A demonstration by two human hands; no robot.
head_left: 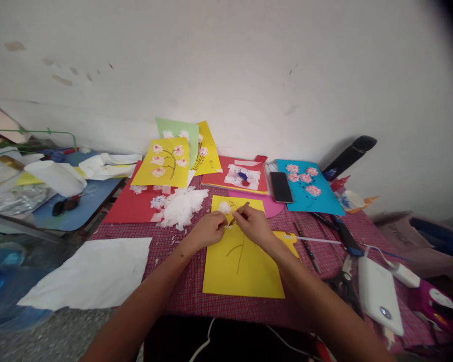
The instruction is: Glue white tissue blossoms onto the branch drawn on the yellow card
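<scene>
A yellow sheet of paper (226,274) lies in front of me, with a drawn brown branch and one white fluffy tuft (224,207) near its top. My right hand (254,226) is closed in a pinch on a slim brown stick-like tool (243,207), whose exact kind I cannot make out. Beside it, just below the tuft, my left hand (211,229) is closed with its fingertips pressed together over the sheet. A tiny white bit shows between the hands; whether the left fingers hold it is hidden. A heap of torn white tissue (183,206) is to the left.
Finished flower pictures on yellow (145,173) and blue paper (324,198) stand at the back. A phone (281,187), scissors (345,281), a white power bank (379,294) and pens are to the right. A white sheet (94,271) overhangs the left edge.
</scene>
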